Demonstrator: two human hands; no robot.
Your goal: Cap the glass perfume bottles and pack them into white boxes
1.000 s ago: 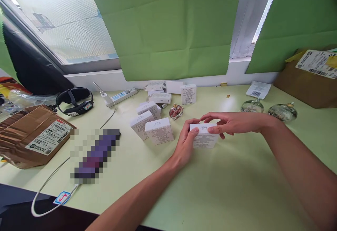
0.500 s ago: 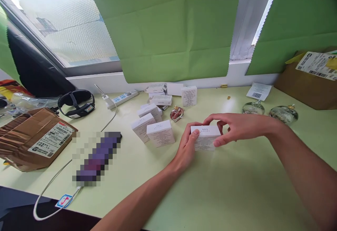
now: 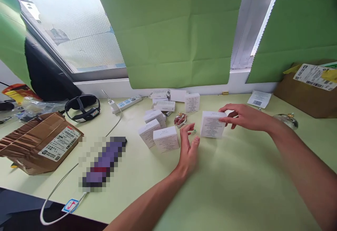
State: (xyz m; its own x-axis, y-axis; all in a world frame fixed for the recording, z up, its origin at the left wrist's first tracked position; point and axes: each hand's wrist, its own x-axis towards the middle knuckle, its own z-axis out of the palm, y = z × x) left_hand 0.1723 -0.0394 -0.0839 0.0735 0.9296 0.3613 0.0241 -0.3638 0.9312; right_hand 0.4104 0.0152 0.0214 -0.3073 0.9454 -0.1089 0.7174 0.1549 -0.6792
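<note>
right hand (image 3: 243,117): fingers clamped on top edge of white box (image 3: 212,124), upright on the table (image 3: 237,189) | left hand (image 3: 189,147): fingers spread, empty, just left of box, not touching | hidden: glass bottle (image 3: 286,120) partly behind right wrist; box print unreadable; phone-shaped thing (image 3: 104,162) pixelated

Box (image 3: 212,124) looks like matt white card w/ fine print, same as the other boxes (image 3: 165,139), desk (image 3: 237,182) is smooth pale-green laminate, parcel (image 3: 39,142) is creased brown paper, bottle (image 3: 289,120) is glossy clear glass.
</note>
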